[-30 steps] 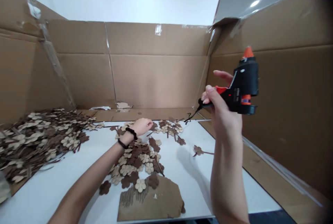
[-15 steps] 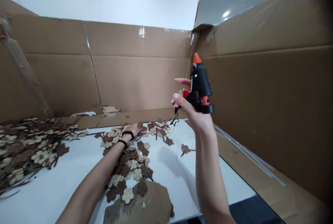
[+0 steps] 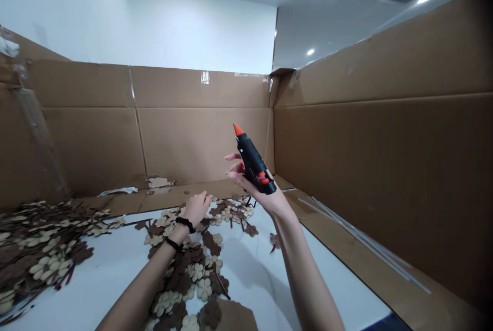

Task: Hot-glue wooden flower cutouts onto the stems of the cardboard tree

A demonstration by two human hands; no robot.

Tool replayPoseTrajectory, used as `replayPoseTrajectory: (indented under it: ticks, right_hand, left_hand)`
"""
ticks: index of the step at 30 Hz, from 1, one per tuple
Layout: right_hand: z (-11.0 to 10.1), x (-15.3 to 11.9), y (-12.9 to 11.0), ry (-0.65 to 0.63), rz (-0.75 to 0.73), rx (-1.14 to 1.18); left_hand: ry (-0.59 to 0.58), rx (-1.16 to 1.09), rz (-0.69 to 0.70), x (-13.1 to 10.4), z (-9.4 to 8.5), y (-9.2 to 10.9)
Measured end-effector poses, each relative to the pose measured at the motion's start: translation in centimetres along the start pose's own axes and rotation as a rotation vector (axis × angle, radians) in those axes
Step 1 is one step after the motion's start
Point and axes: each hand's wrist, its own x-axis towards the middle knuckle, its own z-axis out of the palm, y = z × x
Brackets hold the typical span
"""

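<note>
My right hand (image 3: 256, 185) is wrapped around a black glue gun (image 3: 252, 159) with an orange nozzle, held up above the table. The nozzle points up and to the left. To its left, my left hand (image 3: 197, 208) is over a spread of brown and cream flower cutouts (image 3: 196, 254). Its fingers are curled together, and whatever they may hold is hidden. Black bands circle that wrist. Another group of flowers (image 3: 231, 211) lies just right of my left hand, some with thin brown stems. A single brown flower (image 3: 274, 240) lies partly behind my right forearm.
A big heap of flowers and stems (image 3: 42, 249) covers the left side of the white tabletop (image 3: 111, 264). Cardboard walls (image 3: 200, 131) stand behind and to the right. Clear glue sticks (image 3: 358, 238) lie along the right edge. A cardboard piece (image 3: 234, 315) is at the front.
The view has tilted up. My right hand has brought the glue gun left and lower, its nozzle now leaning left. My left hand has lifted from among the flowers, its fingers drawn together.
</note>
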Motion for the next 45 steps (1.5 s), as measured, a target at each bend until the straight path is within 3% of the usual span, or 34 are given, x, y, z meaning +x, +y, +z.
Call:
replayPoseTrajectory:
  ticks: [4, 10, 17, 20, 24, 29, 45]
  right_hand:
    - [0.5, 0.2, 0.0, -0.051, -0.007, 0.047]
    - [1.4, 0.9, 1.4, -0.030, -0.002, -0.035]
    - [2.4, 0.7, 2.1, -0.104, 0.011, -0.013]
    - [2.4, 0.6, 2.3, -0.156, 0.009, -0.016]
    - [2.2, 0.8, 2.7, -0.157, 0.007, -0.026]
    - [2.0, 0.9, 3.4, -0.258, 0.089, -0.026]
    - [1.7, 0.6, 3.9, -0.175, 0.099, -0.052]
  left_hand:
    - [0.113, -0.148, 0.044, -1.2, -3.5, 1.8]
    - [0.139, -0.767, 0.171, -3.5, -8.0, 3.7]
    - [0.257, -1.091, 0.170, -5.0, -11.4, 4.8]
    - [0.309, -1.200, 0.117, -5.4, -12.2, 4.8]
    - [0.266, -1.171, 0.067, -5.8, -13.2, 4.5]
    - [0.245, -1.144, 0.011, -6.4, -13.7, 4.8]
    - [0.207, -1.141, 0.079, -7.5, -14.4, 5.9]
